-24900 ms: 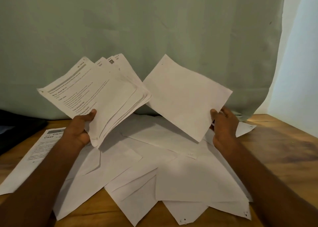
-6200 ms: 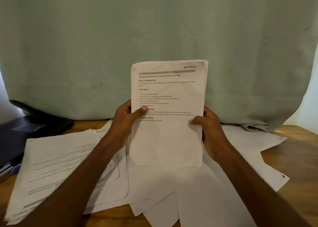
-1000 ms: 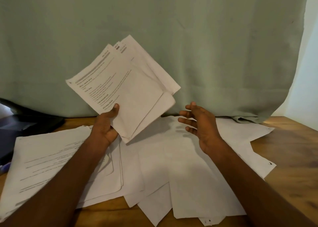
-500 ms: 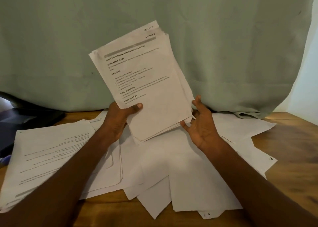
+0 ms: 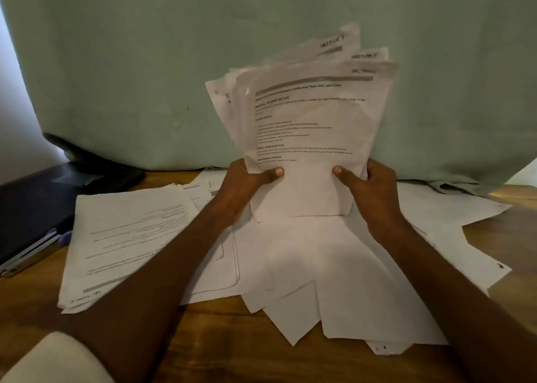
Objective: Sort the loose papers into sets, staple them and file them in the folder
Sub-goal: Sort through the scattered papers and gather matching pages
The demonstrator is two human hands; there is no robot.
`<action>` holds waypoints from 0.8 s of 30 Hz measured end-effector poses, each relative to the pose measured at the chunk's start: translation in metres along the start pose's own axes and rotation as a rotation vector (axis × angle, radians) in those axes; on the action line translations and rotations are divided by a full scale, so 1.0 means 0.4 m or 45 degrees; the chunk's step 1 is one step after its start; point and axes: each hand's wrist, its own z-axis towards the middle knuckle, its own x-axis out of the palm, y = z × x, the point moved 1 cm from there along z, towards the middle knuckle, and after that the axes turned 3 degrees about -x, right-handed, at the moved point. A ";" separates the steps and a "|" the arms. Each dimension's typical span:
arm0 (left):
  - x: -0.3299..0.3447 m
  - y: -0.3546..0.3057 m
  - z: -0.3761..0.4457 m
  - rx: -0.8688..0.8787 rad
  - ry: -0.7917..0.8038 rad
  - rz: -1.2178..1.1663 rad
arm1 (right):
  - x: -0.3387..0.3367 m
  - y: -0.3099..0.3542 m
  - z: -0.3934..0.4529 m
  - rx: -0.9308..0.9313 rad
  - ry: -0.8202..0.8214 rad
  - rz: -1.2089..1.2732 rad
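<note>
Right hand (image 5: 374, 191) has joined left hand (image 5: 247, 185) gripping stack (image 5: 313, 127).

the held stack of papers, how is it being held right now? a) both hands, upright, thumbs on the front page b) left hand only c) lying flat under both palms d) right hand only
a: the left hand and right hand each grip a lower side of the held stack, which stands upright, with both thumbs on its front page.
</note>
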 end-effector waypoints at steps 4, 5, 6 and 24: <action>0.014 -0.009 -0.002 0.016 -0.015 -0.019 | 0.004 -0.005 0.004 -0.043 -0.050 0.060; 0.013 -0.017 0.002 0.032 -0.018 -0.030 | 0.003 -0.004 0.006 -0.066 -0.064 0.078; 0.009 -0.024 0.007 0.042 -0.031 -0.028 | 0.004 -0.003 0.007 -0.081 -0.067 0.101; 0.020 0.000 -0.009 -0.008 -0.013 0.054 | 0.018 -0.017 -0.007 0.007 0.114 0.192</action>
